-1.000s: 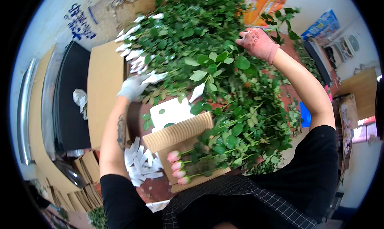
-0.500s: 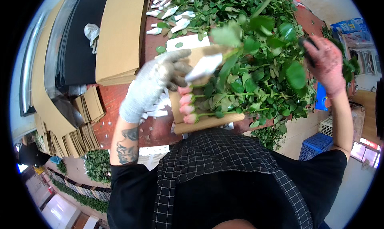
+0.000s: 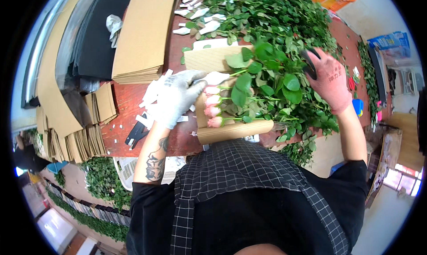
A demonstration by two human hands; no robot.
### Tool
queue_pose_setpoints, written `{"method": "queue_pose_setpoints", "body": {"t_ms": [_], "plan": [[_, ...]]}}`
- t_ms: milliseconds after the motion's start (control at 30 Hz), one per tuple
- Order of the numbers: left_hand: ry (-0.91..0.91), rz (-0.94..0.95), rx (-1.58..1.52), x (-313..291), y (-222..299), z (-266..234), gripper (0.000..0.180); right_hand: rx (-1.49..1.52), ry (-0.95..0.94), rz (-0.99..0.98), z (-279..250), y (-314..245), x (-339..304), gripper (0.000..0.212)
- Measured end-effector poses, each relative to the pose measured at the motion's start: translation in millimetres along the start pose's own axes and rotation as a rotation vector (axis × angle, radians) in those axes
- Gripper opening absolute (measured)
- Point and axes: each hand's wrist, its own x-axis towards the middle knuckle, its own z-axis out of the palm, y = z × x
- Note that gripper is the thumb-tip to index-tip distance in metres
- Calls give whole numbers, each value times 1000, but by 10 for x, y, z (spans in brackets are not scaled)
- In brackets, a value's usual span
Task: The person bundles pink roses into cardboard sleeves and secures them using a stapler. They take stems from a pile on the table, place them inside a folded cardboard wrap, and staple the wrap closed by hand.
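Red worktable (image 3: 126, 104): left hand (image 3: 174, 97) spread by pink rosebuds (image 3: 212, 106); right hand (image 3: 330, 79) gripping stems (image 3: 262, 95).

A reddish-brown desk (image 3: 126, 104) carried stacks of brown corrugated cardboard (image 3: 142, 37) and black sheets (image 3: 95, 37). Beyond its right edge lay a pale floor (image 3: 327, 155) in bright daylight, where a blue crate (image 3: 358, 107) stood.
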Motion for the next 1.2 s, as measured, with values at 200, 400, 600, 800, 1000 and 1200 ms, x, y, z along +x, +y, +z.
{"method": "queue_pose_setpoints", "body": {"t_ms": [200,400,600,800,1000,1200], "plan": [[26,-38,-57,75,-183,36,20,232,-49,-405,327,-1010,412,15],[11,27,-136,29,-188,-9,19,48,120,-451,971,-1115,456,18],[73,-39,-219,-115,-164,-358,16,166,232,-383,655,-960,362,40],[160,-26,429,-510,-132,-581,46,234,204,-383,696,-940,381,41],[-130,232,388,-488,452,301,57,227,213,-466,764,-1046,413,36],[-291,122,462,-682,374,506,78,186,193,-523,965,-1116,440,43]]}}
